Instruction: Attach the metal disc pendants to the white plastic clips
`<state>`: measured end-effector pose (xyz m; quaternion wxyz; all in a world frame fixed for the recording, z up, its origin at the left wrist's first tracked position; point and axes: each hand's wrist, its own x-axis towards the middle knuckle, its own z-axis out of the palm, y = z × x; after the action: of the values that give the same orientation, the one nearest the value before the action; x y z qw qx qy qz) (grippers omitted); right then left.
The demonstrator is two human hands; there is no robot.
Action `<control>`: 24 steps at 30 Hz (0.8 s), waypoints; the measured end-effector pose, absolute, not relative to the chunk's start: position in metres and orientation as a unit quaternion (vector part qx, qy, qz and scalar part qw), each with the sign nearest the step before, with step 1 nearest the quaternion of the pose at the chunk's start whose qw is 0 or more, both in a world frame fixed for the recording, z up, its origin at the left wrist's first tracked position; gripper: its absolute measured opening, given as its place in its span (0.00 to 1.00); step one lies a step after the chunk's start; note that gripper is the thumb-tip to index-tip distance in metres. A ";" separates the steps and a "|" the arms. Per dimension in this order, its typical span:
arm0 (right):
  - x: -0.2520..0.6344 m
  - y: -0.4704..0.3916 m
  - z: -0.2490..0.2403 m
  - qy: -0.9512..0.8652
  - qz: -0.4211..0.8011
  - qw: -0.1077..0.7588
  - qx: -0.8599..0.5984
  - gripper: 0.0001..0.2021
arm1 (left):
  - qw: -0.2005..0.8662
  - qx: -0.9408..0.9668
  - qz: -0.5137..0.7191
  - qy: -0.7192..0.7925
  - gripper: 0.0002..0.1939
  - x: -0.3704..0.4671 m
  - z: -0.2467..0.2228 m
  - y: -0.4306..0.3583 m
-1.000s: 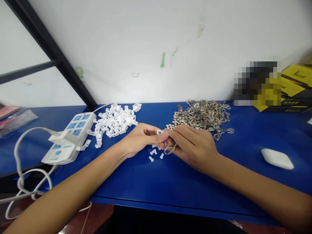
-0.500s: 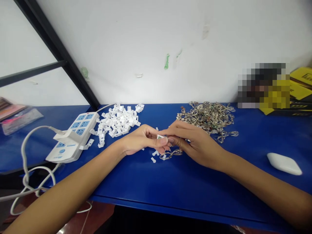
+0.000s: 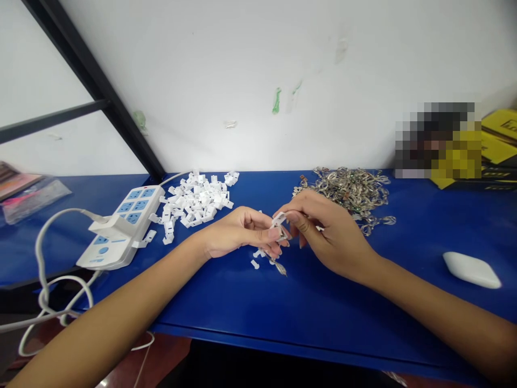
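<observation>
Near the middle of the blue table, my left hand (image 3: 242, 233) pinches a small white plastic piece (image 3: 279, 220) between thumb and fingers. The thumb and index finger of my right hand (image 3: 329, 229) close on the upper end of the same piece. A thin bundled cable (image 3: 279, 267) hangs or lies just below my left fingertips. A few small white bits (image 3: 255, 264) lie beside it. Behind my left hand is a heap of white plastic pieces (image 3: 197, 199); behind my right hand is a pile of bundled cables (image 3: 347, 188).
A white power strip (image 3: 121, 226) with a plugged-in cord stands at the left. A white rounded object (image 3: 472, 269) lies at the right. Yellow and black boxes (image 3: 498, 145) sit at the back right, and a plastic bag (image 3: 36, 199) at the far left.
The white piece has been tilted up and shows more between my hands. My right hand has risen slightly, its fingers less flat. The bundled cable has swung from sideways to pointing down toward the front.
</observation>
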<state>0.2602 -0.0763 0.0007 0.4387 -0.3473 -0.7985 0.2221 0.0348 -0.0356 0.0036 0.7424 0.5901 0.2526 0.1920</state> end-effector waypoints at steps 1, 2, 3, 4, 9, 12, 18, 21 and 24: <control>0.260 -0.076 0.000 -0.794 0.215 0.443 -0.357 0.11 | 0.746 0.584 0.197 0.252 0.14 0.036 0.003 -0.036; 0.260 -0.076 0.000 -0.787 0.218 0.446 -0.366 0.11 | 0.749 0.579 0.202 0.250 0.14 0.036 0.003 -0.036; 0.260 -0.076 -0.001 -0.776 0.231 0.451 -0.375 0.12 | 0.751 0.576 0.207 0.248 0.13 0.037 0.003 -0.036; 0.259 -0.076 -0.001 -0.764 0.254 0.453 -0.384 0.13 | 0.753 0.574 0.210 0.246 0.13 0.037 0.003 -0.037; 0.253 -0.076 0.000 -0.698 0.419 0.409 -0.413 0.14 | 0.744 0.597 0.195 0.226 0.14 0.037 0.001 -0.037; 0.251 -0.076 0.001 -0.674 0.466 0.399 -0.412 0.14 | 0.733 0.596 0.220 0.243 0.15 0.038 0.000 -0.037; 0.255 -0.073 0.001 -0.665 0.438 0.415 -0.440 0.13 | 0.676 0.618 0.272 0.294 0.16 0.037 -0.002 -0.034; 0.256 -0.072 0.003 -0.655 0.445 0.403 -0.458 0.12 | 0.630 0.652 0.272 0.322 0.17 0.036 -0.001 -0.034; 0.256 -0.070 0.004 -0.653 0.441 0.387 -0.480 0.10 | 0.589 0.689 0.259 0.333 0.17 0.036 0.000 -0.035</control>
<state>0.2559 -0.0704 0.0035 0.3868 -0.4800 -0.6526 0.4406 0.0359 -0.0351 -0.0001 0.5888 0.6892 0.3333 0.2590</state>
